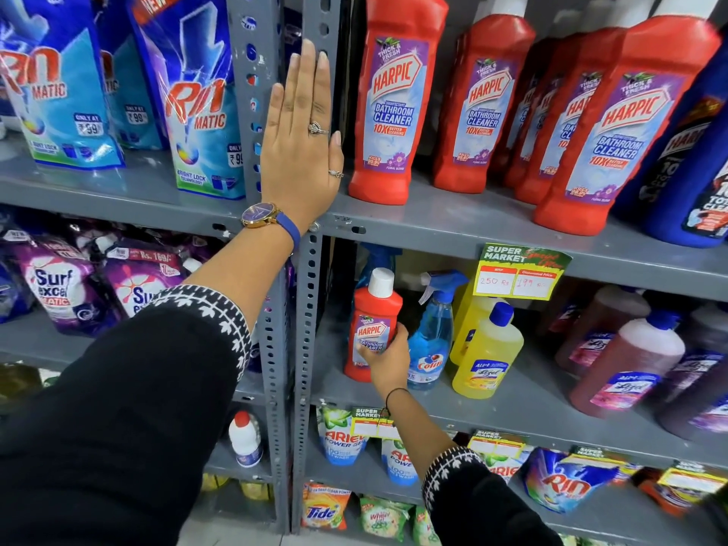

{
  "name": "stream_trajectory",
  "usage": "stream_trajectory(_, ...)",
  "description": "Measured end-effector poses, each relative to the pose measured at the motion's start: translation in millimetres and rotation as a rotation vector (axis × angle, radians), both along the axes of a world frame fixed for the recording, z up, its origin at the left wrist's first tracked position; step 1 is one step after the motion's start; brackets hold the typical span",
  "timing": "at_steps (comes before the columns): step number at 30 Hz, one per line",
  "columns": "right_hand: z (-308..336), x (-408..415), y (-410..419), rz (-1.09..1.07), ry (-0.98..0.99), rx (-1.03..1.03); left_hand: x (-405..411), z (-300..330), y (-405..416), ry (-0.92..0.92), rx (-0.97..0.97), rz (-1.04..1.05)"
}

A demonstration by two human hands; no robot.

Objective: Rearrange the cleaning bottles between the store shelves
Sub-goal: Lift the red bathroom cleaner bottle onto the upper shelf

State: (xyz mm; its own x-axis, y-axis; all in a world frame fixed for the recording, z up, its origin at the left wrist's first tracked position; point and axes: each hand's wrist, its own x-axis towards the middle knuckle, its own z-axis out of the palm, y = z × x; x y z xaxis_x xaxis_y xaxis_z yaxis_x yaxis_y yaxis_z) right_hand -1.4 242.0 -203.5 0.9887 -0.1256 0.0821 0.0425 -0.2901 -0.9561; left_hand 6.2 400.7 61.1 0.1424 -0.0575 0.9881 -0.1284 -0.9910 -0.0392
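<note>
**Q:** Where does the small red Harpic bottle (372, 329) stand, and which way must it travel?

**A:** It is lower centre of the frame, upright on the middle shelf (512, 407), long axis vertical, white cap uppermost. My right hand (388, 358) wraps its lower body from the right, fingers closed round the label. The row of large red Harpic bottles (394, 100) sits directly above, on the upper shelf (453, 222); I judge the move to be a straight lift past that shelf's front lip.

**Q:** And the other hand?

**A:** My left hand (301, 139) lies flat and spread against the grey upright post (252, 92), upper centre, holding nothing. It is nearer the upper shelf; the right is the one on the bottle.

**Q:** What is unclear?

**A:** The bottle's base is partly hidden by my hand. The blue spray bottle (431, 336) stands just beside it; whether they touch, I cannot tell. The frame's right edge is blurred.
</note>
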Motion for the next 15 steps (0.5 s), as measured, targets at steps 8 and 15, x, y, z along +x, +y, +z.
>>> stream_trajectory(8,-2.9,12.3,-12.6,0.006,-0.020,-0.169,2.1,-0.6,1.0,-0.005,-0.008,-0.020)
stream_trajectory(15,4.2,-16.9,-9.5,0.033,-0.170,-0.121,1.7,-0.1,1.0,-0.004,0.007,-0.001)
